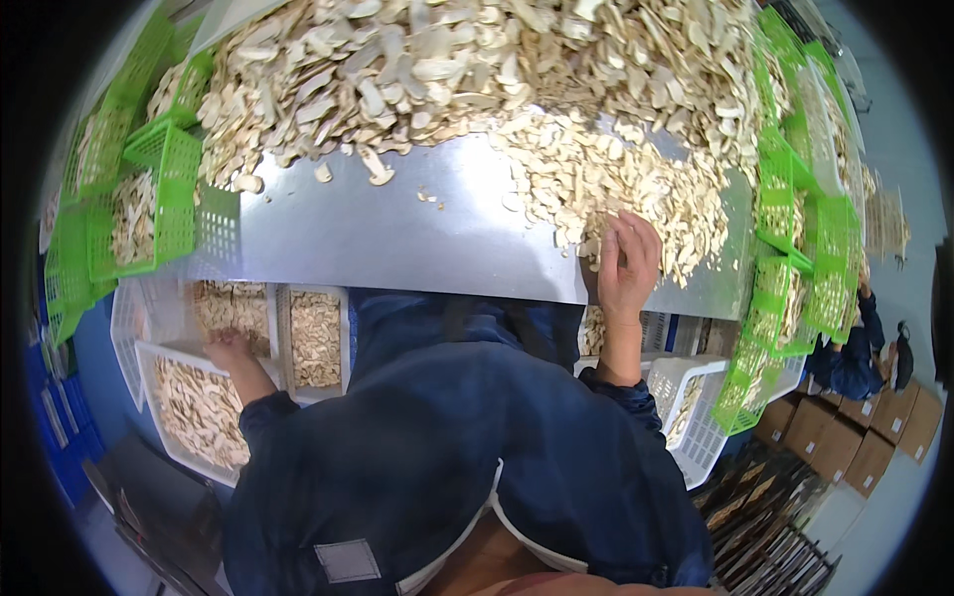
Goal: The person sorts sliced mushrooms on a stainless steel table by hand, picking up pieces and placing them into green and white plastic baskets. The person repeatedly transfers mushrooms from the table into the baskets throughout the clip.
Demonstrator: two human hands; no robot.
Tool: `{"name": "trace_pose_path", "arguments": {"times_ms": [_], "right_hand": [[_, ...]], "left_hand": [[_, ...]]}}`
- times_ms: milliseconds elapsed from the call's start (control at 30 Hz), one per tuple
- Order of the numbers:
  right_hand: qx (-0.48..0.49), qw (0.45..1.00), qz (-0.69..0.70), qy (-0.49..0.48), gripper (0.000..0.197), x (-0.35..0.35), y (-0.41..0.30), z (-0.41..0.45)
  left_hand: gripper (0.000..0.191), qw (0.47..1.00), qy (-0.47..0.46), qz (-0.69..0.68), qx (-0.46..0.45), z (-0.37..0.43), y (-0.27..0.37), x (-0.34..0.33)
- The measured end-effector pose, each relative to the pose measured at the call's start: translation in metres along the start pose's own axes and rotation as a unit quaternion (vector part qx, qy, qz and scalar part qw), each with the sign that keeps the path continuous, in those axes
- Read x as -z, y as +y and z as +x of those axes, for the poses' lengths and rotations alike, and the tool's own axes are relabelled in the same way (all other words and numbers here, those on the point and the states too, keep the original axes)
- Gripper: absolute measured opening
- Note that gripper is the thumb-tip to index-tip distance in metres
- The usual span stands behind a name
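Observation:
My right hand (pixel 630 261) is at the near edge of a pile of small, pale dried mushroom slices (pixel 604 171) on the metal table (pixel 395 223). Its fingers are bent and slightly apart, and I see nothing held in them. Low on the left, my left hand (pixel 227 349) reaches over a white plastic basket of slices (pixel 235 316); it is blurred, and its fingertips are hard to make out. Across the table's far side spreads a large heap of longer dried mushroom slices (pixel 477 67). A few loose pieces, such as one stemmed slice (pixel 376 167), lie in front of it.
Green perforated baskets (pixel 175 194) holding slices stand at the left; more green baskets (pixel 779 298) line the right. Below the table edge are white baskets (pixel 346 335) of slices. Cardboard boxes (pixel 835 447) and another person (pixel 853 357) are at far right.

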State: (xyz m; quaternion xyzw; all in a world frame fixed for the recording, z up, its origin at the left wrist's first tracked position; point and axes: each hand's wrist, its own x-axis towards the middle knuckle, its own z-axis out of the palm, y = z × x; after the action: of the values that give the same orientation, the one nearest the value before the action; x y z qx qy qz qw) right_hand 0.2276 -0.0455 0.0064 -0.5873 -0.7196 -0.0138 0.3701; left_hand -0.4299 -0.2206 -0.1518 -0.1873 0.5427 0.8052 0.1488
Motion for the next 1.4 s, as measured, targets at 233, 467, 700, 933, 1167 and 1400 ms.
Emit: {"name": "trace_pose_path", "arguments": {"times_ms": [233,467,700,933,1167,1400], "right_hand": [[-0.081,0.997,0.014,-0.006,0.023,0.002,0.015,0.003],[-0.089,0.995,0.032,-0.035,0.027,0.002,-0.002,0.03],[-0.04,0.997,0.033,-0.05,0.031,-0.009,-0.007,0.035],[-0.026,0.999,0.021,-0.043,0.022,-0.023,-0.008,0.057],[-0.018,0.997,-0.022,-0.075,0.029,-0.014,-0.004,0.071],[0.027,0.985,-0.09,-0.141,0.025,-0.052,0.045,0.102]], "left_hand": [[0.014,0.972,-0.151,0.061,-0.171,-0.177,0.075,-0.127],[0.013,0.838,-0.497,0.204,0.095,-0.305,-0.025,-0.178],[0.023,0.54,-0.695,0.355,0.315,-0.435,-0.107,-0.187],[0.025,0.487,-0.703,0.293,0.427,-0.452,-0.137,-0.196],[0.036,0.498,-0.687,0.249,0.466,-0.443,-0.156,-0.18],[0.035,0.424,-0.666,0.183,0.586,-0.425,-0.169,-0.184]]}}
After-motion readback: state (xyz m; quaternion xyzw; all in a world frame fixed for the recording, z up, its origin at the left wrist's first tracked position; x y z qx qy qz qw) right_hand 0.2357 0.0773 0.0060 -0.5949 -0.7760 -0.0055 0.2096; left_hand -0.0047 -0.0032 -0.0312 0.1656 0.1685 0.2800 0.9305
